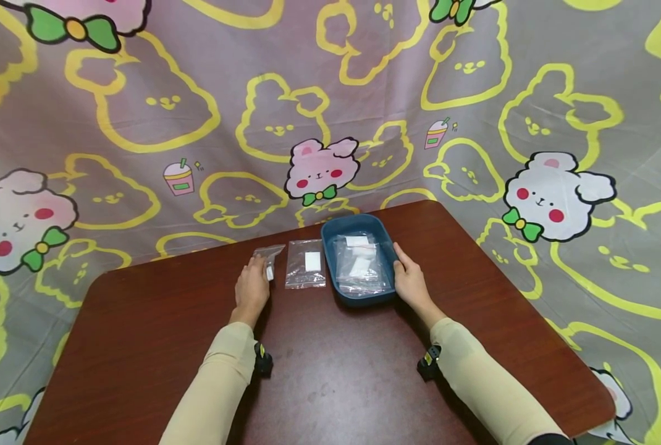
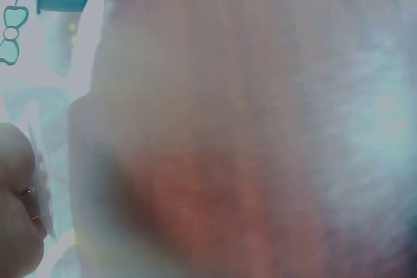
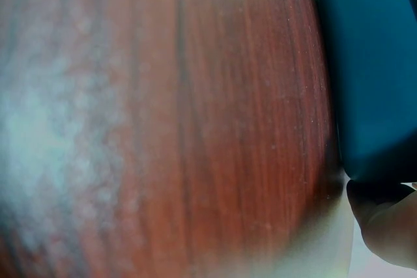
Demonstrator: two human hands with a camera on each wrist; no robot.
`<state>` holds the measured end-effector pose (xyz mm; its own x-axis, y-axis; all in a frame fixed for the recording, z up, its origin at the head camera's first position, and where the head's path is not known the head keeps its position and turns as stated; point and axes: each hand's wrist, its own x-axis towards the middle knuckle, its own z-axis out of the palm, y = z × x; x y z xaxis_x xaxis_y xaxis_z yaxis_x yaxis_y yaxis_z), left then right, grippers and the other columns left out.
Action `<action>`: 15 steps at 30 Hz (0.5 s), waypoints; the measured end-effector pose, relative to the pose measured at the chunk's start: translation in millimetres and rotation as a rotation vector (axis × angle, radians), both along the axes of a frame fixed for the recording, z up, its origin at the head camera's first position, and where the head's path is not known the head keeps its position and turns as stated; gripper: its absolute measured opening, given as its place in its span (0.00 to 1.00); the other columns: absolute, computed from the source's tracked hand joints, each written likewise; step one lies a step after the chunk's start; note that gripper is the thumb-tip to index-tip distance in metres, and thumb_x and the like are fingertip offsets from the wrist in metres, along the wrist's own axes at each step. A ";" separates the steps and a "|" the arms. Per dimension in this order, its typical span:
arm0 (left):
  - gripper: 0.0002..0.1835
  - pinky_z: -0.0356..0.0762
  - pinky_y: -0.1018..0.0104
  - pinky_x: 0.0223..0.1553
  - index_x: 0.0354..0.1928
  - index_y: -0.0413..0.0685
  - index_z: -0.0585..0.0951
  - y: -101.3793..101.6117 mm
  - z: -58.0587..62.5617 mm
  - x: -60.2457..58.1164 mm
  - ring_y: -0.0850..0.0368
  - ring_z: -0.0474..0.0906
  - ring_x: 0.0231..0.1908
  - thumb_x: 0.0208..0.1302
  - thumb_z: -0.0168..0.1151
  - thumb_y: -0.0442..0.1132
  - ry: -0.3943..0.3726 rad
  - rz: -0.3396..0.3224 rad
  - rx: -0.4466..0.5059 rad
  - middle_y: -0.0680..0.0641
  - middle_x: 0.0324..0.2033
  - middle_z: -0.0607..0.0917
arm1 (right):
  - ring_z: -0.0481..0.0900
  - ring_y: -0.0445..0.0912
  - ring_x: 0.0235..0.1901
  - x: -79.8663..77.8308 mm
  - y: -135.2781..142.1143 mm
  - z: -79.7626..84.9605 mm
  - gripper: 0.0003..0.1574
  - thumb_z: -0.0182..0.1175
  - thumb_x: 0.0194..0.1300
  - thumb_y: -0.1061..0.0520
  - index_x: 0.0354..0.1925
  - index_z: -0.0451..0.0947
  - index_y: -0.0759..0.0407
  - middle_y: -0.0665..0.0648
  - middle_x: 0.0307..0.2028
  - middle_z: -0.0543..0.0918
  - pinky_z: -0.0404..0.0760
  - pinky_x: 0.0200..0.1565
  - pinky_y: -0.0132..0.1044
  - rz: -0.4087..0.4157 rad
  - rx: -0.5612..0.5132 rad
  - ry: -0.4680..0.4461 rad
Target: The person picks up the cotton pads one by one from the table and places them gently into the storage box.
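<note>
Toward the back of the table, my left hand (image 1: 252, 284) pinches a small clear zip bag (image 1: 273, 253) with something white in it. The left wrist view catches the fingertips (image 2: 14, 161) against the thin clear plastic (image 2: 43, 180). A second clear zip bag (image 1: 297, 266) with a white square piece lies flat between that hand and a blue bin (image 1: 331, 272). Several similar bags (image 1: 358, 266) are piled inside the bin. My right hand (image 1: 412, 284) grips the bin's right side, thumb near the rim. The right wrist view shows the bin's dark wall (image 3: 371, 76) beside a finger (image 3: 394, 229).
The brown wooden table (image 1: 330, 371) has rounded corners, and its far edge runs close behind the bin. A patterned cloth (image 1: 241, 123) hangs behind and around the table. Black wrist cameras are strapped to both forearms.
</note>
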<state>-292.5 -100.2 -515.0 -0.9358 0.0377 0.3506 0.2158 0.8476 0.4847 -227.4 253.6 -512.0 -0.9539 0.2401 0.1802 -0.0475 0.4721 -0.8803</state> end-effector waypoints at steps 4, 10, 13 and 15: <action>0.16 0.74 0.37 0.57 0.58 0.36 0.80 -0.4 12.2 -0.7 0.31 0.76 0.58 0.77 0.50 0.34 0.019 -0.002 0.004 0.33 0.61 0.78 | 0.63 0.54 0.71 1.7 0.4 1.6 0.32 0.45 0.78 0.63 0.76 0.61 0.53 0.60 0.72 0.65 0.61 0.71 0.51 0.002 -0.005 -0.002; 0.17 0.73 0.38 0.59 0.60 0.37 0.79 -2.8 29.0 -1.9 0.35 0.73 0.63 0.78 0.49 0.35 0.020 -0.001 0.008 0.36 0.64 0.76 | 0.62 0.55 0.72 3.3 0.1 3.8 0.32 0.45 0.78 0.63 0.76 0.61 0.53 0.61 0.73 0.65 0.60 0.71 0.53 0.003 -0.001 -0.019; 0.17 0.71 0.39 0.61 0.62 0.38 0.78 -4.6 38.9 -2.5 0.38 0.71 0.65 0.79 0.48 0.36 0.013 -0.007 0.009 0.37 0.65 0.75 | 0.63 0.55 0.71 3.6 -0.6 4.8 0.32 0.45 0.78 0.63 0.76 0.61 0.53 0.61 0.72 0.66 0.61 0.71 0.52 0.000 0.001 -0.014; 0.18 0.70 0.41 0.63 0.62 0.38 0.78 -6.1 45.5 -2.8 0.39 0.71 0.66 0.80 0.47 0.37 0.013 -0.014 0.014 0.37 0.65 0.75 | 0.63 0.55 0.71 4.0 -0.6 5.1 0.31 0.45 0.78 0.63 0.76 0.61 0.53 0.61 0.72 0.65 0.60 0.71 0.52 0.002 0.000 -0.014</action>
<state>-295.3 -106.3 -469.5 -0.9306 0.0458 0.3633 0.2339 0.8378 0.4934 -223.4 253.0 -506.9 -0.9567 0.2384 0.1668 -0.0358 0.4725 -0.8806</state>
